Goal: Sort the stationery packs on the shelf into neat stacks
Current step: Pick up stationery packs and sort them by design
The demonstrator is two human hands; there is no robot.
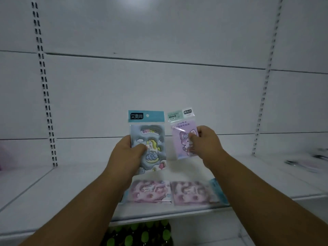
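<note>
Two stationery packs held upright above a white shelf. The blue unicorn pack, left of centre, carries a teal header card with a round hang hole and a dark label of three white Chinese characters, 文美尚; its face shows a puffy unicorn, clouds, a doughnut shape and an arched word too blurred to read. The left hand grips this pack at its left edge, thumb curled over the front near the unicorn and the remaining fingers hidden behind. Just beside it to the right, not touching, is the smaller pink pack, in a clear sleeve with a pale green header bearing the word GRACE and a small dark label that cannot be read; the lilac card inside shows a pink cartoon animal under lines of illegible script. The right hand pinches this pack at its right side, fingers closed on the front. Below, near the front edge of the shelf, two pink-purple packs lie flat side by side with teal headers pointing outward, both blurred. Blurred items rest far right on the shelf, and slotted uprights flank the white back panel. Green-dotted dark goods show beneath the shelf.
</note>
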